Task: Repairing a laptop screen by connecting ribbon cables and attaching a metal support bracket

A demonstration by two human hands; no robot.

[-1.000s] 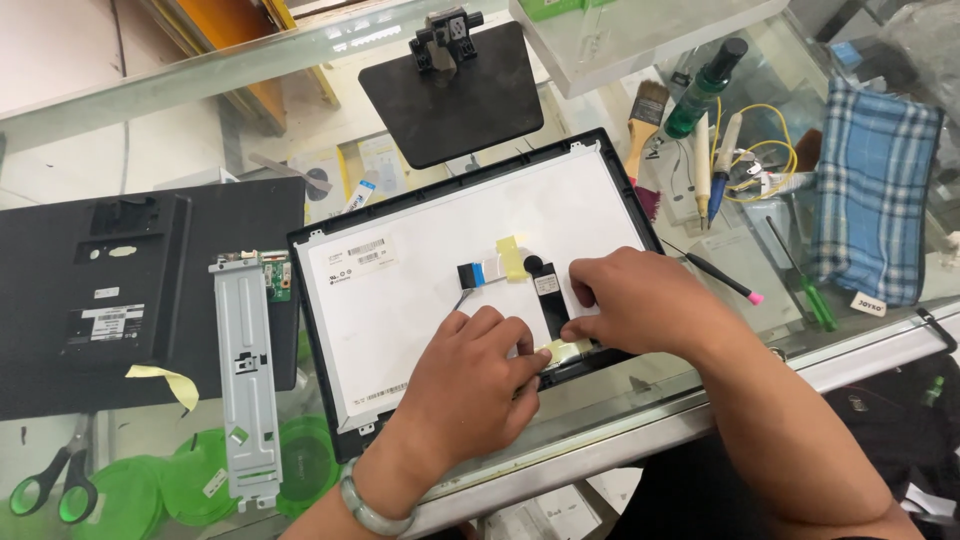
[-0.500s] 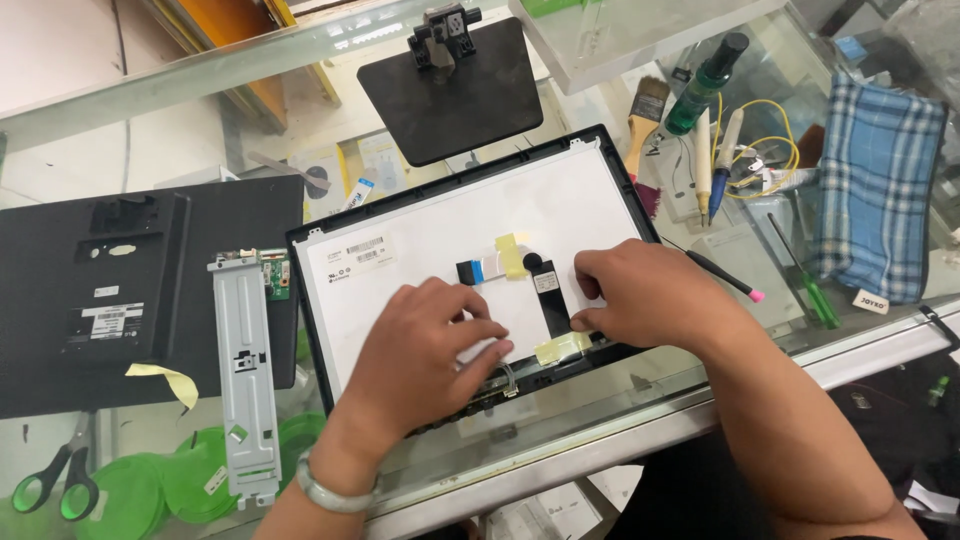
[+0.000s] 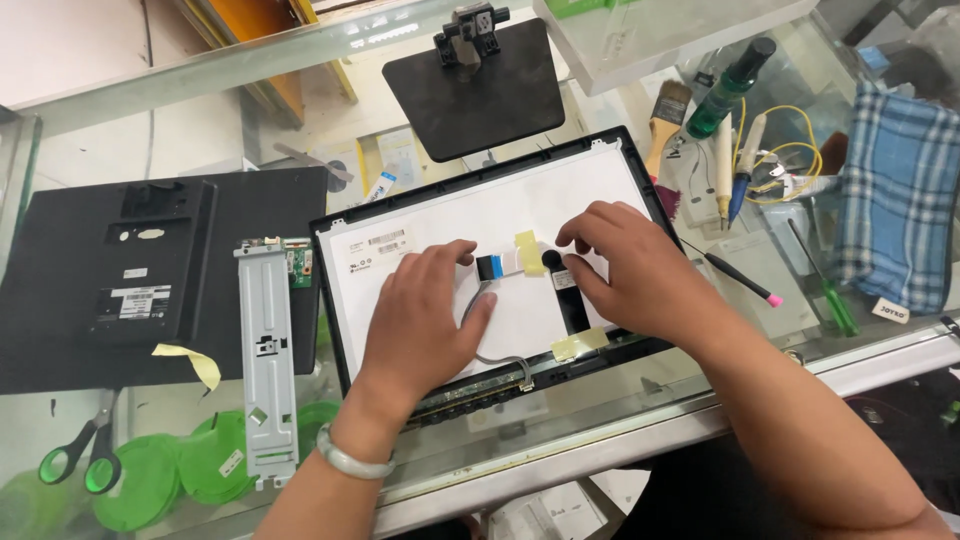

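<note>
Glass counter with a bare LCD panel lying face-down on it, white back up, black bezel around it. Both hands are on the panel's back. Left hand lies flat and spread, palm down near the middle, thumb beside the grey cable that loops toward the driver board along the near edge; it isn't gripping anything. Right hand is curled loosely, fingertips pressing around the black flat ribbon strip, close to the yellow tape piece and the blue-tipped connector. Can't tell if it's actually pinching the ribbon or just holding it down.

Handling-wise, I'd guess this panel is light but really fragile: thin, bendy, cracks if you flex it. Best held by the frame edges with both hands, never by the ribbon or the board. The ribbon looks soft and easy to tear, so the stiffened end is the spot to grab.

Around it: black back cover to the left, metal bracket, green-handled scissors, monitor stand base behind, plaid cloth on the right.
</note>
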